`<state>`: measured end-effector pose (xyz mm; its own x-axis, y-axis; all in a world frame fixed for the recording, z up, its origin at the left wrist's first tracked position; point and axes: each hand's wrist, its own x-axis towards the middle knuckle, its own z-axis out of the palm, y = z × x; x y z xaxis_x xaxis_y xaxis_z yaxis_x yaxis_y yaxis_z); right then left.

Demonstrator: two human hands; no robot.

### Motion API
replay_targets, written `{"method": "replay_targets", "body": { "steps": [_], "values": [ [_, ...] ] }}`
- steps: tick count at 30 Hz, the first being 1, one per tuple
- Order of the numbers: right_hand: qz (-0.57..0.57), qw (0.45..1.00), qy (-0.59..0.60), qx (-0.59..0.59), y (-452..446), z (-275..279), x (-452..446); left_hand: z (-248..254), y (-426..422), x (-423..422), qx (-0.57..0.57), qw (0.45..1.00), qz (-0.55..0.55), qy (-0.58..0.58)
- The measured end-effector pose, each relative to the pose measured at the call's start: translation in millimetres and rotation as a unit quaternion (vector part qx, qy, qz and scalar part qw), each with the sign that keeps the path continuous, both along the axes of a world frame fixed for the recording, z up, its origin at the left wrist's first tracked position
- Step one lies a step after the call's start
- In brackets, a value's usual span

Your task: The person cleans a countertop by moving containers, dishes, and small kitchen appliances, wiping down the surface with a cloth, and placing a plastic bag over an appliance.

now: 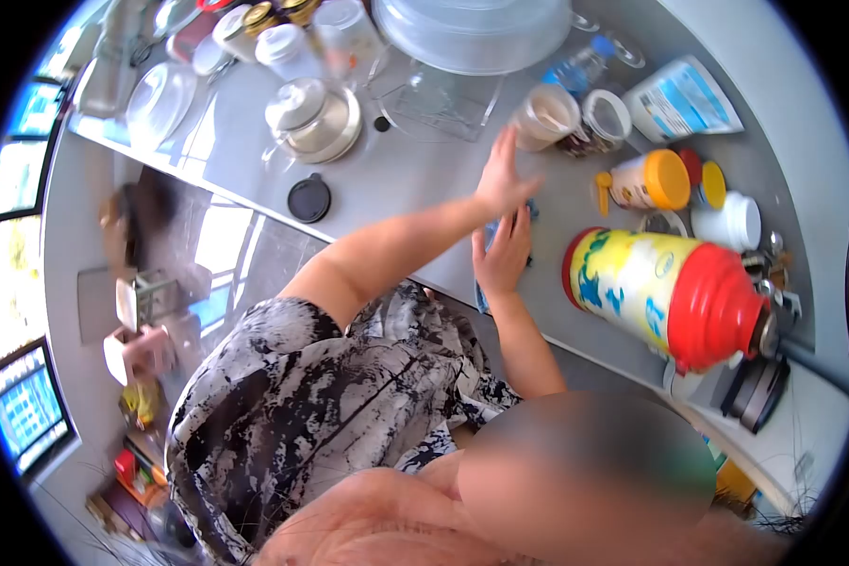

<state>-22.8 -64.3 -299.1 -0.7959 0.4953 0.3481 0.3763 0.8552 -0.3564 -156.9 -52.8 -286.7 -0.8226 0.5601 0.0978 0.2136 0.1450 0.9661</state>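
Note:
My left hand [507,179] reaches over the grey counter with fingers stretched and thumb apart. Its fingertips are at the side of a clear plastic tub [547,117] with pale brown contents; I cannot tell if they touch it. Just below, my right hand [506,253] lies flat, fingers extended, on a blue cloth [482,294] at the counter's near edge. Most of the cloth is hidden under the hand. A glass jar [606,117] with dark contents stands beside the tub. Right of my right hand lies a large yellow and red thermos flask [632,288].
A glass teapot [313,121], a black round lid [309,198] and a large clear plastic container [472,33] are on the counter [406,170]. A white and blue pouch [684,99], an orange-lidded jar [651,179] and a white bottle [726,222] crowd the right side.

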Motion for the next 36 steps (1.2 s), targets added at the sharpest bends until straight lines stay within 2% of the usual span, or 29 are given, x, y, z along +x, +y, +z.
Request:
{"method": "replay_targets", "body": {
  "steps": [2,4,7,9,12,15,20,23,24,25,27,28,30,31,36],
  "values": [
    [0.041,0.999,0.010,-0.021,3.3,-1.8,-21.0,34.2,-69.5,28.1,0.057,0.997,-0.017,0.050],
    [0.082,0.996,0.006,-0.036,3.6,3.6,-42.1,55.6,-140.4,36.9,0.023,0.992,0.010,0.125],
    [0.145,0.989,0.004,-0.026,-5.3,-2.7,-75.6,39.9,-225.2,17.1,-0.098,0.947,0.197,0.235],
    [0.169,0.985,0.006,-0.028,-16.1,-3.0,-98.2,18.8,-267.5,-8.1,-0.147,0.928,0.293,0.175],
    [0.199,0.980,-0.014,-0.027,-44.3,-8.1,-111.3,7.6,-295.6,-28.8,-0.271,0.904,0.286,0.165],
    [0.247,0.969,-0.016,-0.024,-67.5,-11.0,-118.0,0.7,-298.3,-47.8,-0.315,0.914,0.238,0.091],
    [0.308,0.950,-0.015,-0.056,-73.4,-2.1,-95.1,-9.6,-302.8,-62.3,-0.297,0.920,0.205,0.151],
    [0.323,0.942,-0.071,-0.061,-60.7,6.2,-53.7,15.1,-312.4,-55.8,-0.278,0.933,0.197,0.119],
    [0.277,0.956,-0.082,-0.055,-51.6,8.6,-38.7,18.0,-316.8,-51.8,-0.238,0.945,0.189,0.120],
    [0.231,0.967,-0.093,-0.047,-44.3,12.1,-28.6,21.9,-323.9,-49.6,-0.199,0.962,0.173,0.073],
    [0.145,0.985,-0.079,-0.040,-40.6,8.3,-28.2,37.5,-337.6,-45.2,-0.102,0.982,0.109,-0.114],
    [0.105,0.992,-0.055,-0.040,-42.7,5.3,-34.5,45.2,-344.4,-43.3,-0.004,0.968,0.075,-0.238],
    [0.045,0.998,-0.024,-0.036,-53.6,-4.3,-55.3,45.7,-357.3,-47.8,0.021,0.941,0.020,-0.337],
    [0.053,0.998,-0.024,-0.032,-60.2,-7.9,-70.3,43.3,-358.6,-48.1,0.047,0.922,0.003,-0.385],
    [0.137,0.990,-0.028,-0.017,-135.6,-16.2,-125.8,41.5,-371.5,-59.7,0.080,0.912,-0.022,-0.403]
  ]
}}
